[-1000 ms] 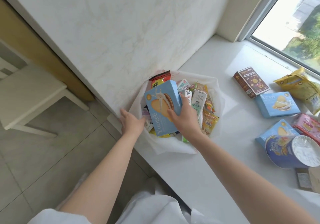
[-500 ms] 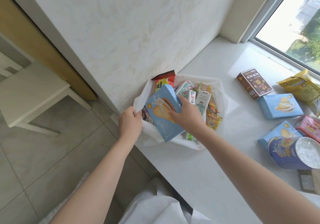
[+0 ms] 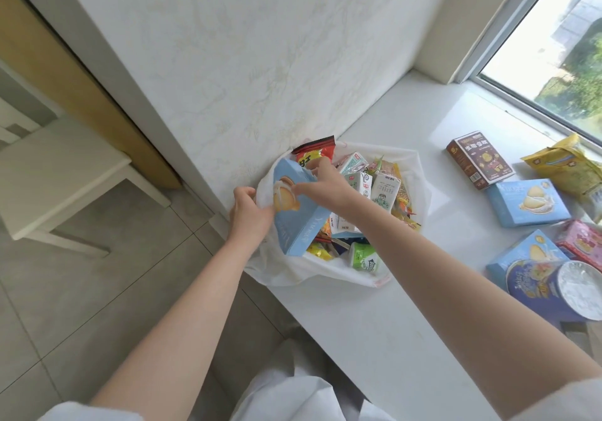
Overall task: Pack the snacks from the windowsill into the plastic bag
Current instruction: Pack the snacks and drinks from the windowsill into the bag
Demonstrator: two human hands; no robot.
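**Right hand tips the blue box down into the bag**

Right hand [image 3: 321, 186] has turned the blue cookie box [image 3: 294, 212] since a second ago: then you held it fairly flat above the pile, now it stands on edge at the left side of the plastic bag [image 3: 420, 189], its lower end pushed among the packets. Your fingers curl over the box's far top edge, thumb on its face, so you still grip it. Your left hand [image 3: 249, 209] has also shifted; it lay low on the near-left rim a second ago, and now it bunches the bag's left edge and pulls it outward, though the box hides the fingertips, so how firmly it pinches is probably not something you can read here.

That means this box is nearly packed, wedged between the bag wall and the milk cartons [image 3: 374, 186]. The bag sits on the windowsill [image 3: 374, 339] against the wall, already quite full. Well to the right, more snacks wait: a brown box [image 3: 479, 158], a yellow pouch [image 3: 566, 166], two more blue boxes [image 3: 527, 202], a pink packet [image 3: 583, 244] and a round tin [image 3: 553, 290].
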